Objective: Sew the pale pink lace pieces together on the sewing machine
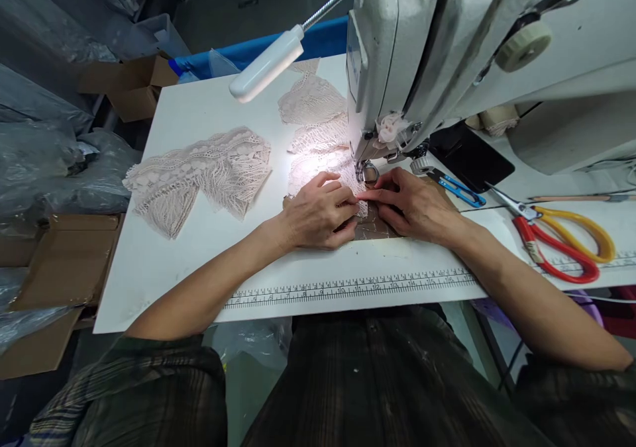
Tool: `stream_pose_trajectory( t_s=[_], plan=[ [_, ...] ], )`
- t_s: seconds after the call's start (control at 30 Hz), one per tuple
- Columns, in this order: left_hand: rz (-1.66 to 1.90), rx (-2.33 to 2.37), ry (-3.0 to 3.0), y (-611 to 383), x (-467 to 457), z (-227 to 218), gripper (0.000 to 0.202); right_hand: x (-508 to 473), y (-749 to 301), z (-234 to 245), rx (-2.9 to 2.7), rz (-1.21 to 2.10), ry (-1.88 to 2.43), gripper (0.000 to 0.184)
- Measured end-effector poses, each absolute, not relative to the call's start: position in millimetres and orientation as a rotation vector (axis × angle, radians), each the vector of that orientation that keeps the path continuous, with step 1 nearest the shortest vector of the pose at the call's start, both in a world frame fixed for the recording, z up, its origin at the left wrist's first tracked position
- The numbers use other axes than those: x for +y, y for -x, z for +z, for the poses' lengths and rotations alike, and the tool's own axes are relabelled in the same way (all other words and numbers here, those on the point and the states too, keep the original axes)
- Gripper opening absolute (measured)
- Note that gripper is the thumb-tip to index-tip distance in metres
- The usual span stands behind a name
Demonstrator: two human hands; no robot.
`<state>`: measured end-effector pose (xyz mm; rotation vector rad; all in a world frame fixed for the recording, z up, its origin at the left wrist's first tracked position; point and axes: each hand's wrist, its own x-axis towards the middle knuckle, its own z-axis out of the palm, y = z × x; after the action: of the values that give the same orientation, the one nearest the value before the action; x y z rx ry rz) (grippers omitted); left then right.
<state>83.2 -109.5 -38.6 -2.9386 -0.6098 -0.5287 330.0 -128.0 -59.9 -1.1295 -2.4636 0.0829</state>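
Note:
A pale pink lace piece (322, 165) lies under the presser foot (368, 172) of a white sewing machine (377, 56). My left hand (322, 212) rests on its near part, fingers bent and closed on the lace. From the other side, my right hand (412, 205) reaches in just before the foot, its fingertips closed at the lace edge by the left fingertips. The exact grip under the fingers is hidden. A lit lamp (268, 63) shines on the lace. Behind it lies more lace (313, 96), joining or touching the piece; I cannot tell which.
Left on the white table (199, 268) lies a stack of lace pieces (199, 169). To the right are blue thread snips (460, 189), scissors (561, 235) with red and yellow handles, and a black phone (472, 155). A printed ruler (358, 288) runs along the front edge. Cardboard boxes (129, 86) stand left.

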Motion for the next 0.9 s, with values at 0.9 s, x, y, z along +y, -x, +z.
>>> stream_pose_trajectory(
  t_s=[0.9],
  plan=[
    [-0.399,-0.724,2.936,-81.6,-103.9,-39.6,0.035,-125.5,-327.5,-54.2,-2.53,-0.011,1.277,0.046]
  ],
)
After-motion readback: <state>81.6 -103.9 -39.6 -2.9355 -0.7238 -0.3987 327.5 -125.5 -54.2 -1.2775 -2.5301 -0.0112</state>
